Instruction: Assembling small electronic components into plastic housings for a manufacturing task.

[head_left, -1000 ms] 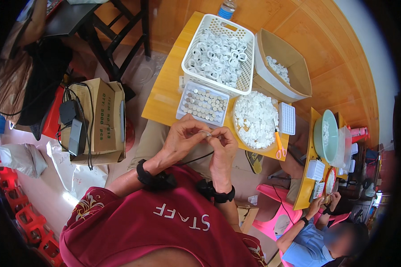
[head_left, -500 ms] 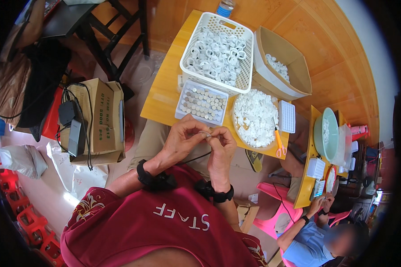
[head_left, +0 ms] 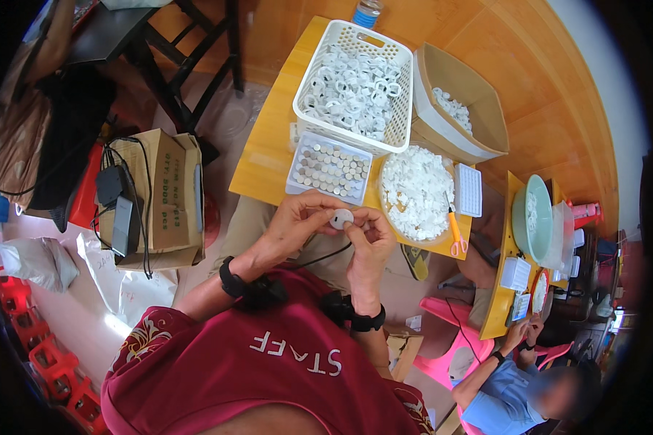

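Both hands are on it: the left hand's grip pinches a small round white piece at one side, the right hand's thumb and fingers pinching the other, just off the near edge of the table. Beyond it, a tray of pale discs; behind that, a white basket heaped with white rings; rightward, orange-handled scissors beside piled white bits.

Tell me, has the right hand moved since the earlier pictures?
Yes, the right hand has shifted slightly rightward against the yellow table.
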### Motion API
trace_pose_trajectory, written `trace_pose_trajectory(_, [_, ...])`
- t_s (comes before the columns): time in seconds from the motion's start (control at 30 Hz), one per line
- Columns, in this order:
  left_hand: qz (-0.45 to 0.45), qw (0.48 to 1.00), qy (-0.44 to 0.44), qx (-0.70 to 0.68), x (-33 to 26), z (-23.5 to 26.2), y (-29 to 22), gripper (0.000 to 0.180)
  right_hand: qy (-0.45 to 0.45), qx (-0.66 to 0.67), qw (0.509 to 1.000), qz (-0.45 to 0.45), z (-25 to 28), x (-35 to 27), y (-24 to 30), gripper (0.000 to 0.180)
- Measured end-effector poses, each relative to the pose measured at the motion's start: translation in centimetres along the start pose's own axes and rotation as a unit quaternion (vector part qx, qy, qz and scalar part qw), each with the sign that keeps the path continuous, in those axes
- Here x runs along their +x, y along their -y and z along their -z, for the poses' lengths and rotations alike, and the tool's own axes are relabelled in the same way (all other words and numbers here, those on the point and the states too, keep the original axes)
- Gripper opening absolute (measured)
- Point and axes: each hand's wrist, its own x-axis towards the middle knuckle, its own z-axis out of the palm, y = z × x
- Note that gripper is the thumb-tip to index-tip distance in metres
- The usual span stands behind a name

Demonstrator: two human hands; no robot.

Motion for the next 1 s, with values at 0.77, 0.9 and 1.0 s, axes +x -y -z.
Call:
trace_pose_trajectory(0.77, [-0.03, 0.995, 0.055, 0.071, -1.9, -0.7, -8.2, 0.027, -0.121, -0.167, 0.957, 0.203, 3.7, 12.2, 13.3, 0.019])
trace_pose_trajectory(0.9, [-0.234, 0.931, 0.267, 0.084, -4.7, -0.7, -16.8, 0.024, -0.137, -0.166, 0.952, 0.216, 2.3, 10.6, 14.8, 0.017])
trace_pose_trajectory(1.0, [-0.363, 0.872, 0.19, -0.266, -10.2, -3.1, -17.5, 0.019, -0.132, -0.191, 0.953, 0.194, 2.4, 7.7, 12.7, 0.014])
